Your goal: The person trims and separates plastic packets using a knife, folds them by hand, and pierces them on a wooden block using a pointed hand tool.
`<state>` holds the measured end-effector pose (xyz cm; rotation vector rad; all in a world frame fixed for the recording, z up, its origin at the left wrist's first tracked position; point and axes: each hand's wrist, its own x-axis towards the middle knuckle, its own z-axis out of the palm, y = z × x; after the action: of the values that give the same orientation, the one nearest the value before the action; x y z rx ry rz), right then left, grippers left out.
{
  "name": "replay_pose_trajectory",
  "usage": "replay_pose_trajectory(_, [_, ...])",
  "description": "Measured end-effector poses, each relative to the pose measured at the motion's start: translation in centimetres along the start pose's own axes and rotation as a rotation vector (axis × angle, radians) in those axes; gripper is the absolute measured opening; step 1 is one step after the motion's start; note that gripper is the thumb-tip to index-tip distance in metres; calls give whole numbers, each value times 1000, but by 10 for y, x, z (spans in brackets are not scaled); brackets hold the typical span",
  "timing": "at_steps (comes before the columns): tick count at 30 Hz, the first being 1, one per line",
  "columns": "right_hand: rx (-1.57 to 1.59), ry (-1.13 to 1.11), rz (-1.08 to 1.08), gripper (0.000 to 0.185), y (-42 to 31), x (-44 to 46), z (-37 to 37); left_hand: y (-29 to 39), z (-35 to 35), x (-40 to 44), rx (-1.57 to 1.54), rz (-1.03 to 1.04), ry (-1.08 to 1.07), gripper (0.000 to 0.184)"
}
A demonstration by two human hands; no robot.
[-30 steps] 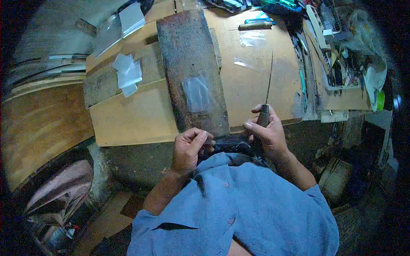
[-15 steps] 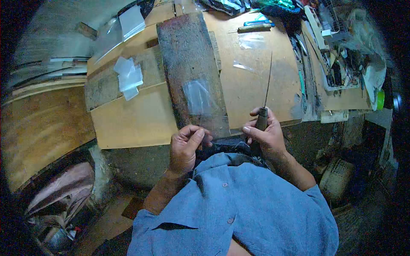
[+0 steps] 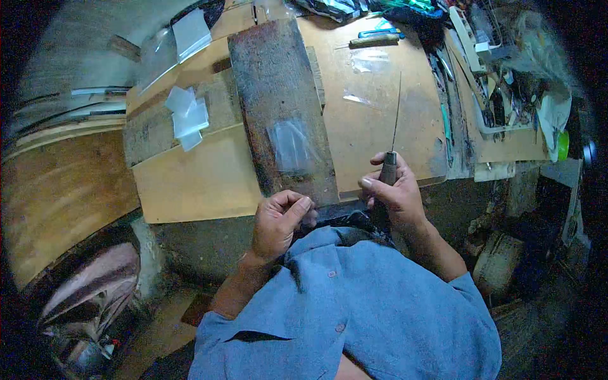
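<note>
At the tan tabletop (image 3: 196, 183), the right hand (image 3: 402, 195) grips a dark-handled thin metal spike (image 3: 389, 166); the left hand (image 3: 278, 221) curls closed, contents unclear. Beyond, clear plastic sheets (image 3: 291, 147) lie on a dark wooden board (image 3: 272, 69); a slip could pierce them.

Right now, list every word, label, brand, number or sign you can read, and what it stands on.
No text can be read.
Clear plastic sheets on the dark, rectangular wooden board: no lettering visible.
Dark-handled, thin metal spike in the right hand: no lettering visible.
White plastic tray: any markings too small to read.
</note>
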<state>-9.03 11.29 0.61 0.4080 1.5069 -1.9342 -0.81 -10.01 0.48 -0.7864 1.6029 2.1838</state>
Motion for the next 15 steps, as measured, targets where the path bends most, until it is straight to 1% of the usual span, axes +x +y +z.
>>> replay_pose_trajectory(2, [31, 15, 0, 41, -1, 1, 2, -1, -1, -1, -5, -58, -8, 14])
replay_pose_trajectory(5, [-2, 42, 20, 42, -6, 1, 6, -7, -3, 1, -38, -79, -5, 14])
replay_pose_trajectory(7, [43, 66, 31, 42, -9, 0, 10, -6, -3, 0, -15, -79, -10, 15])
replay_pose_trajectory(9, [62, 52, 25, 43, -8, 2, 10, -4, -3, 0, 9, -77, -15, 16])
replay_pose_trajectory(11, [84, 38, 18, 43, -5, 3, 9, -2, -3, -2, -36, -129, 6, 17])
replay_pose_trajectory(14, [82, 26, 5, 44, -2, 4, 5, -3, -5, -1, -54, -84, 11, 17])
replay_pose_trajectory(15, [32, 21, 14, 44, -3, 3, 6, -6, -7, 0, -54, -84, 12, 17])
